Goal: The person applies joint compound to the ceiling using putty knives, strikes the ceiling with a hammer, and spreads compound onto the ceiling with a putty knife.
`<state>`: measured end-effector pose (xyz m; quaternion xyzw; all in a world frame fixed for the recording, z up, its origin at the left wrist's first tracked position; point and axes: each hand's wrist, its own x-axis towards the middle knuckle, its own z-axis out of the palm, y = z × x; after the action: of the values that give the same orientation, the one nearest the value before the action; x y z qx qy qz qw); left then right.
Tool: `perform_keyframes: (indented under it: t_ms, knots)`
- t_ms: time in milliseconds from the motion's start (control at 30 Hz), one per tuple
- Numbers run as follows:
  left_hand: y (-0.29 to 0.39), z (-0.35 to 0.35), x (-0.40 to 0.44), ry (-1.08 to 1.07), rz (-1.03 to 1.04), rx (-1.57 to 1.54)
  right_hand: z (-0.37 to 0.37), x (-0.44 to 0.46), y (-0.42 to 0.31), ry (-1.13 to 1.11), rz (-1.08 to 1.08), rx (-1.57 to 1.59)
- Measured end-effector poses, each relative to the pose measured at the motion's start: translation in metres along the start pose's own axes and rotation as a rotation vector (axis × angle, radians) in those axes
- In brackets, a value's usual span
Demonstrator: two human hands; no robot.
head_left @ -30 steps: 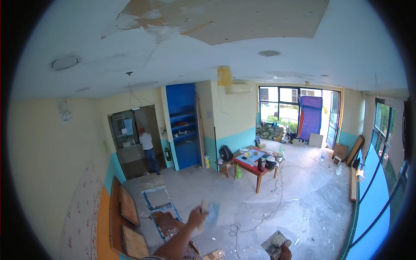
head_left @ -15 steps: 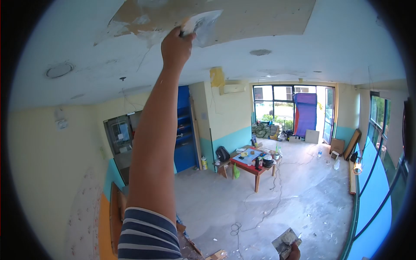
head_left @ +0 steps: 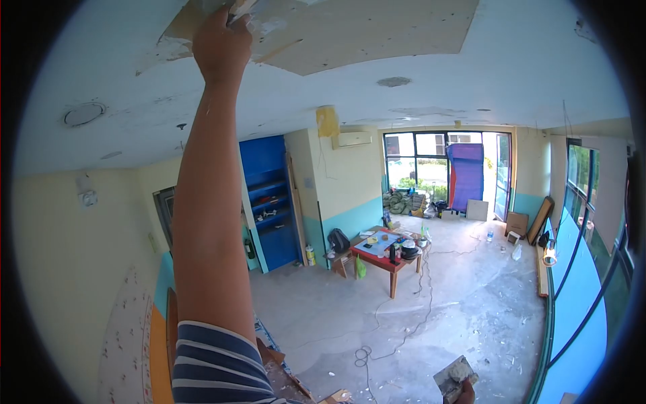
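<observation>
My left hand [head_left: 222,40], at the end of a raised arm in a striped sleeve, is closed around a putty knife [head_left: 240,9] against the ceiling. Most of the blade is out of view at the top edge. Around it lies a bare tan ceiling panel [head_left: 377,34] with whitish smears and a thin ridge of filler [head_left: 279,50]. Low at the right, my right hand [head_left: 465,392] grips a flat grey plate [head_left: 445,378]. A lump of pale putty [head_left: 461,370] sits on that plate. The fingers beneath it are partly hidden.
Across the room stands a red-edged table [head_left: 383,259] loaded with items. A cable [head_left: 397,343] snakes over the floor, among scattered debris. Wood pieces [head_left: 336,396] lie at the bottom, windows [head_left: 582,262] line the right side, and a lit bulb [head_left: 550,257] hangs there.
My left hand with the putty knife has moved left and up along the panel. A thin filler ridge now shows beside it. My right hand has shifted slightly right in view.
</observation>
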<state>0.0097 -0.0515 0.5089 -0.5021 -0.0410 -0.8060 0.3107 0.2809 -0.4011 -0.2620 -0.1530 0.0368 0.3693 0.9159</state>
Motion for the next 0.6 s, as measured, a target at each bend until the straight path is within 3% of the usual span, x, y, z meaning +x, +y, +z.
perform_keyframes:
  t_ms: [100,200,300,400,500,600]
  knots:
    - [-0.024,0.010,0.001,-0.021,0.146,0.162,0.030,-0.009,0.003,0.101,0.003,-0.062]
    - [-0.020,0.019,0.000,-0.157,0.134,0.277,0.037,-0.009,0.007,0.163,-0.020,-0.142]
    - [-0.016,0.022,0.003,-0.132,0.163,0.286,0.044,-0.015,0.008,0.132,0.028,-0.064]
    - [-0.008,0.015,0.012,-0.251,0.062,0.262,0.031,-0.016,0.010,0.080,0.049,-0.011]
    - [-0.004,0.016,0.020,-0.217,0.071,0.322,0.001,-0.012,0.006,-0.139,0.071,0.005]
    - [0.001,0.012,0.019,-0.156,-0.035,0.321,-0.001,-0.017,0.001,-0.124,0.067,0.016]
